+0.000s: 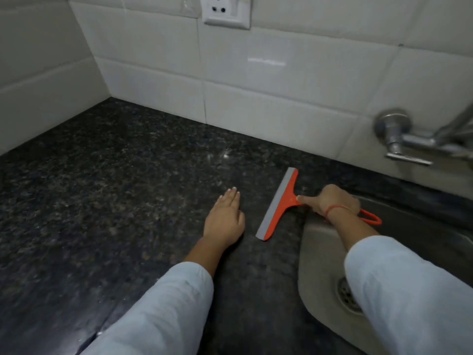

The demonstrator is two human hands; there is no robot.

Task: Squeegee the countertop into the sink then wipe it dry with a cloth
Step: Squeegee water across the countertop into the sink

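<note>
An orange squeegee (280, 204) with a grey rubber blade lies blade-down on the dark speckled granite countertop (115, 180), close to the left rim of the steel sink (314, 254). My right hand (332, 202) is shut on its handle, index finger stretched along the neck; the handle's loop pokes out behind the wrist over the sink. My left hand (225, 217) rests flat on the counter just left of the blade, fingers together, holding nothing. No cloth is in view.
White tiled walls meet in a corner at the back left. A wall socket (226, 10) sits high on the back wall. A chrome tap (401, 137) juts from the wall above the sink. The sink drain (345, 295) shows beside my right sleeve.
</note>
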